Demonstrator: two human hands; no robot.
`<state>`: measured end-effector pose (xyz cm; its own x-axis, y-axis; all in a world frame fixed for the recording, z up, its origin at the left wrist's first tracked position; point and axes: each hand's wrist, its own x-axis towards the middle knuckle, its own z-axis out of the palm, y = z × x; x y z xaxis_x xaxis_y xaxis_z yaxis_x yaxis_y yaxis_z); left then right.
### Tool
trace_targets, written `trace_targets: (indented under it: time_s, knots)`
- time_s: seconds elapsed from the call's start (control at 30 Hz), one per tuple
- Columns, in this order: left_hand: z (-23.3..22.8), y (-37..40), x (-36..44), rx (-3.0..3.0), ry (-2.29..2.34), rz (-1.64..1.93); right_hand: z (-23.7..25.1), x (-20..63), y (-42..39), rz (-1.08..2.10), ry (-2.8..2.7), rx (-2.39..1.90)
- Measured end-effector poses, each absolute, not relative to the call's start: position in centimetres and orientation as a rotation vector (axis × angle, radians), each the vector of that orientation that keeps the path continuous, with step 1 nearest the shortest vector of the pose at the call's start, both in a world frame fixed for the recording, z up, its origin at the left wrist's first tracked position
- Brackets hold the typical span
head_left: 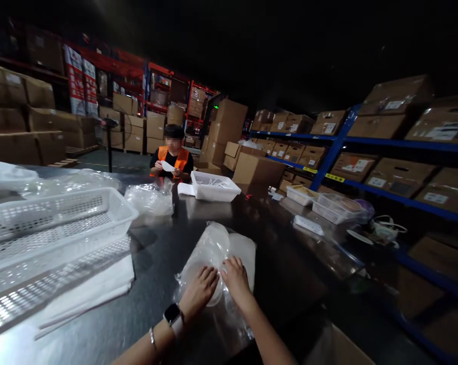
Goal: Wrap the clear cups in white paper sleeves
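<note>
Right now, both your hands are on the clear plastic bag, which lies flat on the dark table straight in front of you. Pale, rounded sheets show in and around the film, their edges overlapping; whether every one is inside the bag, I can't tell. Your left hand rests palm down on the near part, its fingers stretched forward and lying nearly side by side. Your right hand sits just beside it, fingers bent and a little apart, with the tips down on the plastic. The undersides are hidden, so I can't tell whether the right fingertips pinch the film or only press it.

The step in hand looks like pressing and straightening the bag with its sheets. Your next move, I'd judge, calls for light, even pressure: keep one palm steady on the sheets while the other works loose film outward, since thin plastic creases easily and the sheets could slide over each other.

To your left, a long white basket stands near, with folded white cloth beside it. Beyond the bag, a smaller white basket stands well apart from your hands, near a co-worker in an orange vest.
</note>
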<state>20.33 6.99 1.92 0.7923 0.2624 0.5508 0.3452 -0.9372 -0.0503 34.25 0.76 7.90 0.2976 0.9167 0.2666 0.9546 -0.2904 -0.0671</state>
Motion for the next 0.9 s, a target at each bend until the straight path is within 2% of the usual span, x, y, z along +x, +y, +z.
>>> trace_targets:
  time_s: [0.43,0.73,0.9]
  knots:
    - [4.5,7.0,22.0,-2.841,-0.687,-0.749,8.1,36.5,2.7,-0.163,-1.769,-2.207]
    - [5.0,7.7,23.7,-2.918,-0.49,-0.767,9.3,38.4,3.7,-0.283,-1.69,-2.204]
    - [6.0,7.7,24.9,-2.89,-0.746,-0.8,9.5,38.4,4.4,-0.273,-1.775,-2.132]
